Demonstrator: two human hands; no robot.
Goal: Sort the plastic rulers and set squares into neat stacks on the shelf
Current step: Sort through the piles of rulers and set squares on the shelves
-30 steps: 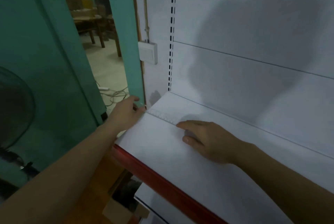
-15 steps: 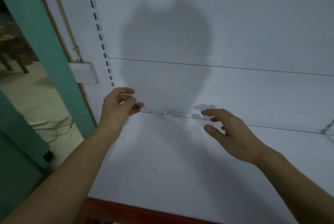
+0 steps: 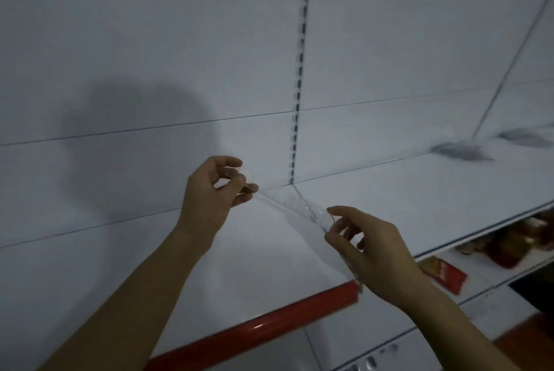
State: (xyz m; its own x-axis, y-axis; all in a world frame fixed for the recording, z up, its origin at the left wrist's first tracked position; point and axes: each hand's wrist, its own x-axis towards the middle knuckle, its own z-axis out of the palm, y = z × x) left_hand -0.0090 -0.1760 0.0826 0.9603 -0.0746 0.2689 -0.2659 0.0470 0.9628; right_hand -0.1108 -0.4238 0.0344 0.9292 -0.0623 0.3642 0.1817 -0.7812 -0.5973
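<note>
Head view: two hands hold one clear plastic ruler (image 3: 289, 202) in the air above a white shelf (image 3: 269, 256).
Rulers: one seen, transparent, slanting from upper left to lower right; whether more lie against it cannot be told.
Left hand (image 3: 209, 190): fingers curled, pinching the ruler's left end between thumb and fingertips.
Right hand (image 3: 368, 244): fingers loosely bent, pinching the ruler's right end.
Shelves: two white bays side by side, one red front edge (image 3: 254, 328).
Far right: two blurred grey heaps (image 3: 461, 151) on the neighbouring shelf.
Below right: one red packet (image 3: 443, 274).
</note>
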